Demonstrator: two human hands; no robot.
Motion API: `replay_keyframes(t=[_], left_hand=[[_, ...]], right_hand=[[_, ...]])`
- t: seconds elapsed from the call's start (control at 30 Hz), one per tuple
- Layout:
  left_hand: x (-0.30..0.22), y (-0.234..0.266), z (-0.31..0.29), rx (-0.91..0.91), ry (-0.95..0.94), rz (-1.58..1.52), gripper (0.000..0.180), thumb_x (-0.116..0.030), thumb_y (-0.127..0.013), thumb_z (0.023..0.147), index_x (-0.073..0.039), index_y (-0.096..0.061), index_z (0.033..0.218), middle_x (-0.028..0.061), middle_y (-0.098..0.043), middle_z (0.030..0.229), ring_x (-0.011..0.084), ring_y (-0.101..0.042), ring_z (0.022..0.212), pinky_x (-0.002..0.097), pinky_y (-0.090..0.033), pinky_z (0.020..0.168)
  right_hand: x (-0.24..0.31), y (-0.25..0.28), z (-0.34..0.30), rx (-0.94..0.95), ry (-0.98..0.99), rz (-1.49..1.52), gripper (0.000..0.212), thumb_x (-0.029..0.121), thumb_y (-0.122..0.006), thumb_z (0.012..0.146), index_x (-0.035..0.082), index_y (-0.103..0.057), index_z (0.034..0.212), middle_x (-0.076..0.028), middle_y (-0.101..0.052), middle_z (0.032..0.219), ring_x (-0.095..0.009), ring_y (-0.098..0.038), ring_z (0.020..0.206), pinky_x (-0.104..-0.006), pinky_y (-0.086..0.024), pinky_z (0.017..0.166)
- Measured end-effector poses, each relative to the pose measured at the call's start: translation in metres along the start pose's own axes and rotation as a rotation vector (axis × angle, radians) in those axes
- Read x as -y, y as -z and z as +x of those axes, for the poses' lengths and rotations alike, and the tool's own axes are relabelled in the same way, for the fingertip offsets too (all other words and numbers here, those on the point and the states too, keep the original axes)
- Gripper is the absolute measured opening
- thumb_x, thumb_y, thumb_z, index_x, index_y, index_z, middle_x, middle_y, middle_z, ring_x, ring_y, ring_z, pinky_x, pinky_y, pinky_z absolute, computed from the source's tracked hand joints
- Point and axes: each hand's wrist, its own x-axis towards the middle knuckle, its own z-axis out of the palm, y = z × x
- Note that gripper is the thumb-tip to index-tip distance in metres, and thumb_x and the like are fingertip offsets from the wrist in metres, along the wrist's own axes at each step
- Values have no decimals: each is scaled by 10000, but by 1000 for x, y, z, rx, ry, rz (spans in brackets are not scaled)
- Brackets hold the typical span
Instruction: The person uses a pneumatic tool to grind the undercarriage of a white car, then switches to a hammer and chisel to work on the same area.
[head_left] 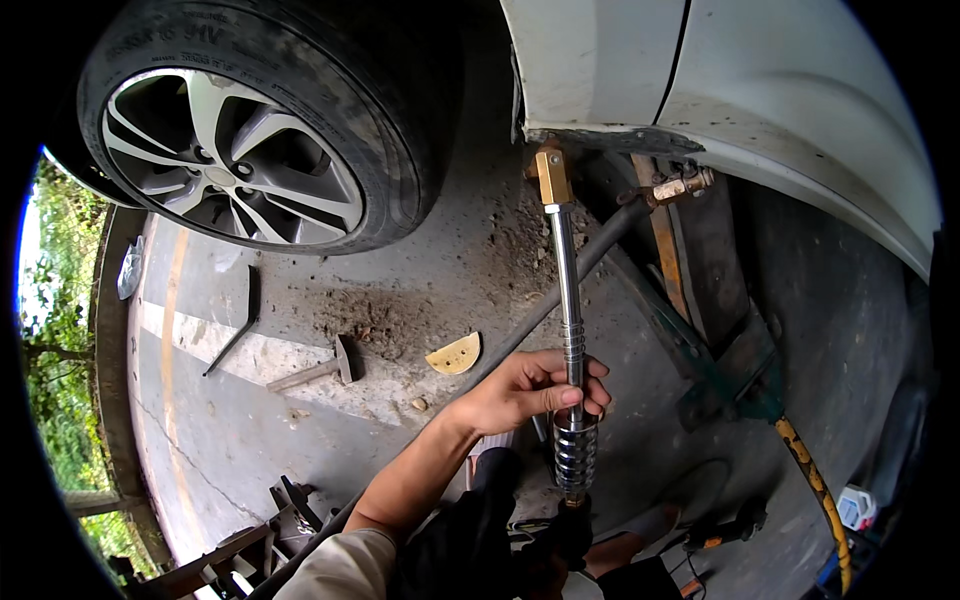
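A chrome slide hammer (563, 260) runs down from the car's sill. Its brass-coloured clamp end (553, 176) meets the damaged lower edge of the white body panel (610, 70). My left hand (545, 390) is closed round the shaft, thumb across the front and fingers behind it. Just below that hand is the ribbed chrome weight (576, 450). A dark shape (568, 535), perhaps a gloved hand, surrounds the tool's lower end. Shadow hides its fingers, so I cannot tell whether it is my right hand or what it grips.
A wheel (225, 170) stands at upper left. On the grey floor lie a hammer (318, 372), a bent black bar (245, 310), a half-round tan piece (455, 353) and scattered dirt (370, 320). A green jack-like frame (740, 380) with a yellow hose (805, 460) is at right.
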Motion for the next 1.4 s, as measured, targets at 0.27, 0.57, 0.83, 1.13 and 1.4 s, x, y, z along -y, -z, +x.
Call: replay_keyframes(t=[0.27, 0.57, 0.83, 1.13, 1.4], left_hand=[[31, -50, 17, -283, 19, 5, 287, -291, -566, 952, -38, -534, 821, 67, -619, 685, 127, -621, 628, 251, -476, 571], [39, -51, 10, -320, -73, 52, 316, -291, -485, 988, 18, -551, 970, 76, -599, 687, 142, -608, 649, 262, -476, 614], [-8, -7, 2, 11, 3, -103, 384, -97, -498, 962, 41, -414, 1309, 176, -609, 1170, 230, -615, 1066, 319, -509, 857], [0, -31, -4, -330, 5, 11, 214, -123, -607, 918, 29, -598, 1069, 65, -677, 854, 110, -650, 787, 224, -508, 639], [-16, 7, 3, 139, 21, -140, 414, -65, -487, 962, 68, -377, 1338, 199, -591, 1205, 248, -587, 1113, 323, -514, 831]], right_hand=[[6, 3, -3, -2, 27, -6, 120, 240, -624, 853, 133, -583, 887, 16, -457, 637, -132, -447, 576, -283, -425, 562], [8, 3, -6, 17, 23, 3, 125, 244, -626, 849, 133, -580, 884, 19, -454, 635, -130, -446, 576, -283, -429, 569], [12, 0, 1, 10, 0, -28, 130, 247, -628, 845, 133, -576, 881, 21, -452, 632, -129, -446, 575, -282, -433, 576], [16, -4, 4, 10, -15, -61, 136, 251, -631, 841, 134, -573, 879, 24, -449, 630, -128, -446, 575, -282, -437, 583], [17, -3, 2, 20, -23, -72, 141, 254, -633, 838, 134, -569, 876, 26, -446, 628, -127, -445, 574, -281, -441, 590]])
